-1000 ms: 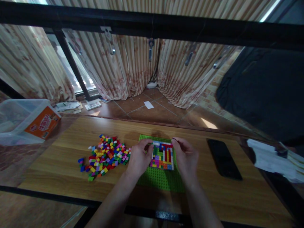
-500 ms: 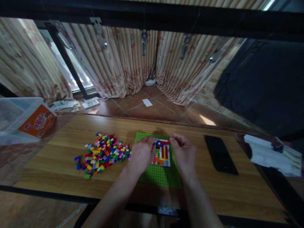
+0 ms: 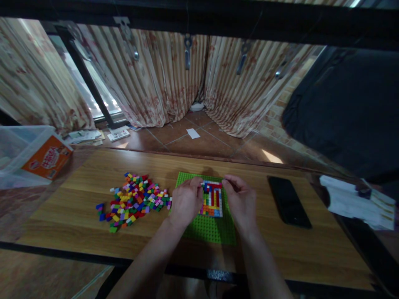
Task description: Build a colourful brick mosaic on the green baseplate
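Observation:
A green studded baseplate (image 3: 215, 234) lies on the table, bearing a block of coloured toy bricks (image 3: 215, 199) in red, white, yellow, orange and blue. Over its left part is my left hand (image 3: 187, 199), thumb and fingers pinched at the upper left of the block. A small white brick shows at those fingertips. My right hand (image 3: 241, 199) rests at the block's upper right corner, its fingers curled and pinched; whatever may be between them is hidden. Left of the baseplate, a loose pile of small toy bricks (image 3: 137, 199) spreads over the wood, close to my left hand.
A black phone (image 3: 289, 202) lies on the wooden table (image 3: 75, 211) to the right. Beyond the left end stands a clear plastic bin (image 3: 25, 162) with an orange label. Papers (image 3: 352, 203) sit at the right edge. A dark bar (image 3: 199, 20) with hanging metal hooks crosses above.
The view has shifted slightly. At my left fingertips, the small white brick now shows more clearly. Both hands stay at the upper corners of the brick block.

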Tool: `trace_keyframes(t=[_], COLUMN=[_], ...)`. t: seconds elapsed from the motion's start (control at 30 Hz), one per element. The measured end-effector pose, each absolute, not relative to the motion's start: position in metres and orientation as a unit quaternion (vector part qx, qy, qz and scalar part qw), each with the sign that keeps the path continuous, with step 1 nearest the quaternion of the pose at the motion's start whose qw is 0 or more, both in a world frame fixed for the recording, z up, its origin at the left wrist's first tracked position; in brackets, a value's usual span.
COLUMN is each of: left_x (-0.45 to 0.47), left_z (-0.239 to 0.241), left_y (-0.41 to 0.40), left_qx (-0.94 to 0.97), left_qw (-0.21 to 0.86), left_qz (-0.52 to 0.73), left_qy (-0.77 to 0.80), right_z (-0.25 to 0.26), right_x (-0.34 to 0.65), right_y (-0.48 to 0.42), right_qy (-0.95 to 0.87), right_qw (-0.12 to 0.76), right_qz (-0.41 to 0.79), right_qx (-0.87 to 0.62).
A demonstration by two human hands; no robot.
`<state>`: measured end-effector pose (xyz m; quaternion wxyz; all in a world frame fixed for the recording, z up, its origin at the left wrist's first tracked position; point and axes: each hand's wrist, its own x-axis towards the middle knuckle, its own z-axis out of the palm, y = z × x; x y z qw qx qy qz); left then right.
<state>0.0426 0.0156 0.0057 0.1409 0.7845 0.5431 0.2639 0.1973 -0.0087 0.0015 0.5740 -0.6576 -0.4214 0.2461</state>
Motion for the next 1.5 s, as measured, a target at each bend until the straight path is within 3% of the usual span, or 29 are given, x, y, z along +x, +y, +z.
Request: trace_keyframes(t=[0.27, 0.43, 0.93, 1.33, 1.5], left_x=[0.036, 0.035, 0.043, 0.045, 0.039], left_z=[0.008, 0.002, -0.011, -0.008, -0.010], left_y=[0.016, 0.025, 0.034, 0.032, 0.032], left_qx=[0.742, 0.685, 0.665, 0.653, 0.657], left_qw=[0.218, 0.209, 0.334, 0.340, 0.364], left_qz=[0.332, 0.398, 0.374, 0.379, 0.399], left_qy=[0.539, 0.573, 0.553, 0.561, 0.525], right_z=[0.000, 0.000, 0.008, 0.006, 0.006], right_x=[0.199, 0.199, 0.192, 0.189, 0.184], right_y=[-0.009, -0.009, -0.013, -0.020, -0.016], right_qy=[-0.427, -0.428, -0.431, -0.508, -0.560], right_qw=[0.575, 0.577, 0.595, 0.531, 0.504], right_qz=[0.235, 0.250, 0.267, 0.263, 0.192], right_qx=[-0.657, -0.649, -0.624, -0.625, -0.629])
